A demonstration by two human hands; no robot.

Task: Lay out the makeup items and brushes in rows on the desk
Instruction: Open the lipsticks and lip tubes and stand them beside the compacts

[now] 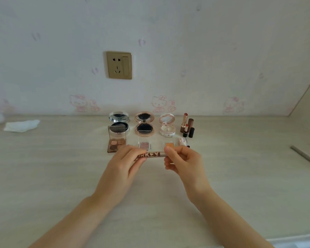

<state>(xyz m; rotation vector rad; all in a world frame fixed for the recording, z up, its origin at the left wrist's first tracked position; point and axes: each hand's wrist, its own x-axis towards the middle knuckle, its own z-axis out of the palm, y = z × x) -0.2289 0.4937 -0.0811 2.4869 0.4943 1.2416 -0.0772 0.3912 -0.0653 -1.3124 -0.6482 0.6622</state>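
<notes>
A slim brown makeup tube with white lettering [151, 155] lies level above the desk, held at both ends: my left hand [125, 163] pinches its left end, my right hand [182, 161] its right. Along the wall stand three open compacts: silver [118, 120], rose-gold [144, 125] and white [167, 125], then uncapped lipsticks [187, 126]. In front lie an open eyeshadow palette [116, 142], a pink pan [144, 145], an orange pan [169, 144] and a small white patterned tube [183, 141].
The pale wood-grain desk [61, 176] meets a wallpapered wall with a gold socket [119, 65]. A crumpled white tissue [21, 125] lies at the far left. A grey rod [305, 156] lies at the right edge.
</notes>
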